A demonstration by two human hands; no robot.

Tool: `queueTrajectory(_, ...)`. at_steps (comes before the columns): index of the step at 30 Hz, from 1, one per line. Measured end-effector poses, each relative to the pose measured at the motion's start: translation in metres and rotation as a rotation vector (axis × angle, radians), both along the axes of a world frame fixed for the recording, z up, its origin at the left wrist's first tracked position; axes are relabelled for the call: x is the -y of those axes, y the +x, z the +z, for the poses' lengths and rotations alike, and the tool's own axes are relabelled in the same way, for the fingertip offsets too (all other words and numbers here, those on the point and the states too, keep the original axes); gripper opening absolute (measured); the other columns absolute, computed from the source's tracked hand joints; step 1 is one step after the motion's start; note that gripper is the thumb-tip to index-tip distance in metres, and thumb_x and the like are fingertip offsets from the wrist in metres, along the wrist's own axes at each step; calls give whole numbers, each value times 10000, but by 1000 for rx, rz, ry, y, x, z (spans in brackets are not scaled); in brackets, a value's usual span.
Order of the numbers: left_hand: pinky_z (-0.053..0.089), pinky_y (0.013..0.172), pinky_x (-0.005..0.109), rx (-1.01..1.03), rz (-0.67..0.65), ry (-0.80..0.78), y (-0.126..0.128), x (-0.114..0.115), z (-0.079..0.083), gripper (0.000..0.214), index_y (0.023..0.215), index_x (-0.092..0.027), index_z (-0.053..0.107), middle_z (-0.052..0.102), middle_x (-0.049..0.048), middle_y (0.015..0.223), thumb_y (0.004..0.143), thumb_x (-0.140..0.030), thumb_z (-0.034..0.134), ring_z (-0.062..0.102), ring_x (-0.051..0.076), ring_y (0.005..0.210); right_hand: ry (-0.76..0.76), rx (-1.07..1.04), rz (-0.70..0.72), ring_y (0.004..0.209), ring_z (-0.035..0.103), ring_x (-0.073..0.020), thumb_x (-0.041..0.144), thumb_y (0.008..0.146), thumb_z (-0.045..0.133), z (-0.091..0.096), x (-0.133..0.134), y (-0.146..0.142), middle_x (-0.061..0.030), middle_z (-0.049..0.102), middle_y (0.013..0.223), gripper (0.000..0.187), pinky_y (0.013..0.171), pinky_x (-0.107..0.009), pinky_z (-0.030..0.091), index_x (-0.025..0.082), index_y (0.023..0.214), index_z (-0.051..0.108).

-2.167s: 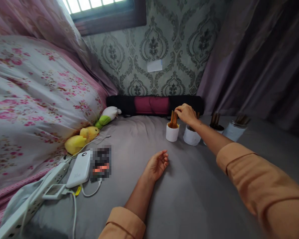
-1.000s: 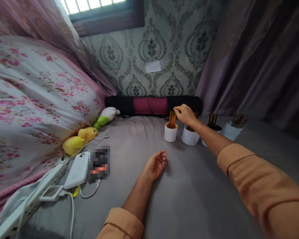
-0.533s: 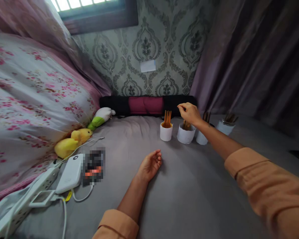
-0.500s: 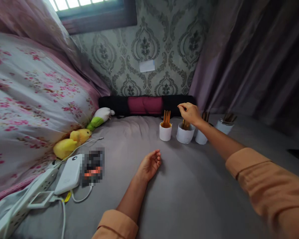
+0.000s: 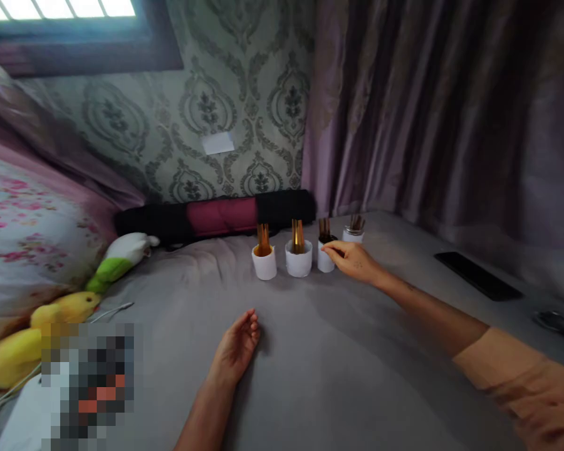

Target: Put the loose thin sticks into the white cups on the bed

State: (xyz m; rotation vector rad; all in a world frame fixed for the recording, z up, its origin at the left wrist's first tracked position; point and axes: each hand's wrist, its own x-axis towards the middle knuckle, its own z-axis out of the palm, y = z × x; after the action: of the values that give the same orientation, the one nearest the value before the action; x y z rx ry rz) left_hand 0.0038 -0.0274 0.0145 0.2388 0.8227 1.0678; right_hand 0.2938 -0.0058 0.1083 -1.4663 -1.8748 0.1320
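My right hand [image 5: 355,262] is at a white cup [image 5: 326,260] holding dark sticks, third in a row on the grey sheet. Thumb and fingertips come together in front of this cup's rim; whether they touch it or pinch something small is unclear. To its left stand a white cup [image 5: 298,261] with golden-brown sticks and another white cup [image 5: 264,264] with orange-brown sticks. Behind my right hand, a white-wrapped jar [image 5: 353,235] with dark sticks is partly hidden. My left hand [image 5: 239,344] rests on the sheet, palm sideways, fingers loosely curled with nothing in them.
A black and maroon roll [image 5: 223,216] lies along the wall behind the cups. At right are a black phone-like slab [image 5: 478,275] and a dark object [image 5: 557,322]. Plush toys [image 5: 66,310], a white cable and a blurred-out item [image 5: 101,382] lie at left.
My right hand has moved from above the second cup to the third cup, lower down. The view has turned right, bringing the black slab into sight. My left hand keeps its pose.
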Motion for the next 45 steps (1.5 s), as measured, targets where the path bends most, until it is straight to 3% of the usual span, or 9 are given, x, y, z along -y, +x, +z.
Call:
queueTrajectory(8, 396, 411, 151, 91, 18, -182, 27, 27, 16, 163, 800, -97, 497, 490, 5, 611, 811, -20, 354, 433, 44, 447, -244, -183, -113, 548, 543, -121, 370, 805, 454, -15, 46, 55, 0, 612, 607, 310, 518, -226, 417, 179, 914, 673)
queueTrajectory(16, 339, 423, 157, 126, -135, -140, 113, 9, 36, 113, 761, -106, 505, 471, -5, 604, 786, -67, 401, 407, 46, 449, -282, -212, -124, 586, 554, -119, 368, 810, 442, -13, 39, 77, -1, 600, 636, 308, 540, -223, 425, 177, 922, 657)
queueTrajectory(19, 330, 447, 176, -163, -128, 90, 144, -6, 38, 78, 757, -122, 546, 506, 10, 630, 778, -147, 475, 444, 73, 496, -237, -195, -131, 601, 559, -122, 353, 814, 441, -6, 31, 80, -6, 609, 660, 294, 553, -228, 431, 180, 928, 650)
queueTrajectory(21, 351, 511, 181, -388, -83, 380, 161, -16, 40, 62, 780, -147, 590, 557, 29, 717, 728, -144, 556, 489, 100, 604, -197, -194, -152, 616, 568, -123, 339, 813, 448, -5, 24, 83, -10, 622, 698, 288, 570, -234, 442, 191, 982, 629)
queueTrajectory(24, 398, 731, 242, -598, -21, 758, 183, -27, 47, 166, 831, -202, 634, 577, 56, 891, 688, -126, 597, 505, 179, 867, -148, -216, -200, 606, 572, -120, 314, 813, 450, -6, 13, 88, -6, 622, 709, 311, 575, -239, 455, 202, 1076, 573)
queueTrajectory(28, 216, 1018, 394, -841, 6, 1134, 204, -35, 59, 310, 1036, -228, 601, 516, 89, 1174, 741, -154, 540, 361, 262, 1152, -152, -241, -219, 564, 569, -111, 291, 815, 449, -9, -1, 90, 2, 620, 696, 358, 544, -230, 459, 205, 1160, 496)
queueTrajectory(31, 153, 1043, 455, -916, 16, 1198, 211, -41, 62, 346, 1099, -206, 574, 488, 105, 1234, 762, -170, 500, 293, 293, 1212, -197, -250, -232, 518, 558, -99, 276, 813, 454, -9, -9, 88, 0, 627, 708, 407, 493, -213, 450, 210, 1214, 444)
queueTrajectory(37, 119, 1053, 482, -1011, 16, 1259, 209, -49, 50, 385, 1164, -199, 533, 452, 108, 1299, 785, -182, 466, 225, 291, 1270, -319, -363, -198, 480, 557, -88, 307, 812, 477, -16, -22, 87, -7, 628, 725, 447, 381, -172, 425, 222, 1245, 406)
queueTrajectory(45, 132, 1058, 477, -897, -27, 1209, 215, -51, 39, 364, 1136, -205, 553, 455, 101, 1302, 784, -182, 466, 252, 283, 1268, -354, -463, -227, 436, 541, -73, 298, 819, 503, -14, -37, 89, -10, 620, 652, 253, 336, -142, 413, 174, 1039, 517)
